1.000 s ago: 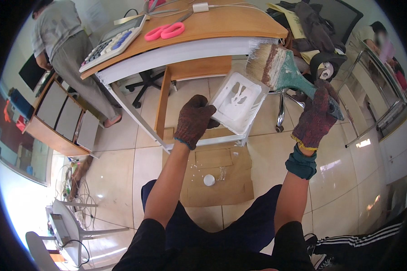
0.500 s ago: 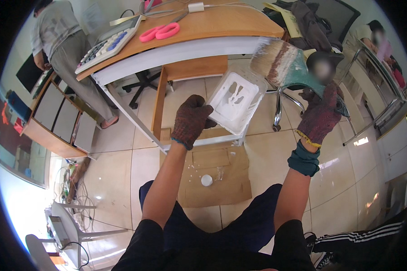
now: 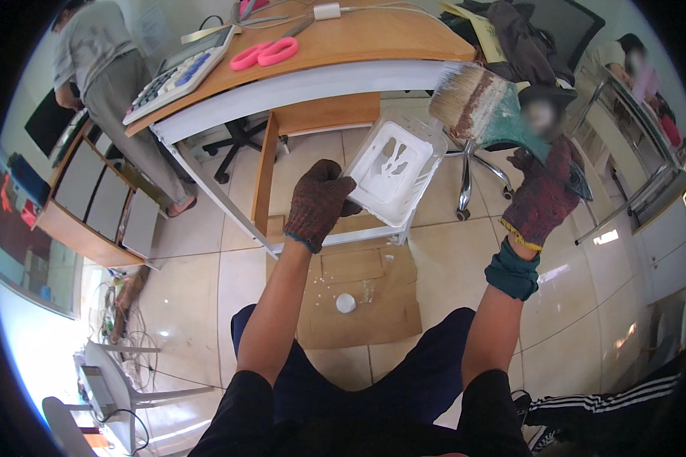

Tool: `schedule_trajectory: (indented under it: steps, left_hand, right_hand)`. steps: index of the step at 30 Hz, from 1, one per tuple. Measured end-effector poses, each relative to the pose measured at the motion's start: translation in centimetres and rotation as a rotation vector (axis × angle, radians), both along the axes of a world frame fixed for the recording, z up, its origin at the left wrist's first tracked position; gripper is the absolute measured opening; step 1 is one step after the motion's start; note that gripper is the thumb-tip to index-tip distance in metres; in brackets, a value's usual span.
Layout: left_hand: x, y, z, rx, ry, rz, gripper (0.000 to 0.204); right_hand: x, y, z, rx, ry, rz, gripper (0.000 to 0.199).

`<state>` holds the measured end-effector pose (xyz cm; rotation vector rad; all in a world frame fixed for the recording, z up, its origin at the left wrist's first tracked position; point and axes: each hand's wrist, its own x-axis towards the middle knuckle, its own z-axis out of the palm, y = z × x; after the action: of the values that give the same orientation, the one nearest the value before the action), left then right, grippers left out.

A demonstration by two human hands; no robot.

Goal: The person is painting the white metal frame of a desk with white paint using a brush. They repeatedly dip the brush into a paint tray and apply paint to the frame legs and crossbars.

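My left hand (image 3: 318,199), in a dark red knitted glove, grips the near-left edge of a clear plastic tray (image 3: 395,174) with white paint smeared over its inside. In my right hand (image 3: 543,192), gloved alike, is a wide paintbrush (image 3: 484,110) with a worn green handle and pale bristles. The bristles point left, beyond the tray's far right corner and apart from it. Ahead stands a desk (image 3: 373,38) with a wooden top and a white front edge (image 3: 297,90).
Brown cardboard (image 3: 358,327) with white drips and a small white lid-like disc (image 3: 345,303) lies below. Pink-handled scissors (image 3: 265,53) and a calculator (image 3: 183,80) rest on the desk. People stand or sit at far left and right. A white chair (image 3: 118,388) is at left.
The brush has shifted slightly right, and the tray slightly left in view. Both hands keep their hold.
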<state>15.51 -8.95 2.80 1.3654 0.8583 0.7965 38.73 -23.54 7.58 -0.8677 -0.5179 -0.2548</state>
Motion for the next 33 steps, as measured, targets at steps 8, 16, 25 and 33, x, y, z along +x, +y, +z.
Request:
schedule_trajectory:
  steps: [8,16,25,33]
  left_hand:
    - [0.0,-0.3,0.0,-0.012,-0.044,0.013,0.027]
    - [-0.5,0.1,0.0,-0.018,-0.014,0.033,0.027]
    - [-0.6,-0.4,0.7,0.001,0.026,0.051,0.026]
    - [-0.7,-0.3,0.2,0.002,0.004,0.027,0.027]
  right_hand:
    - [-1.1,0.3,-0.7,-0.055,-0.085,0.053,0.030]
    - [-1.1,-0.8,-0.9,0.027,-0.042,0.049,0.032]
    - [-0.7,-0.6,-0.2,-0.054,-0.124,-0.016,0.034]
    - [-1.3,-0.2,-0.4,-0.012,-0.156,0.002,0.035]
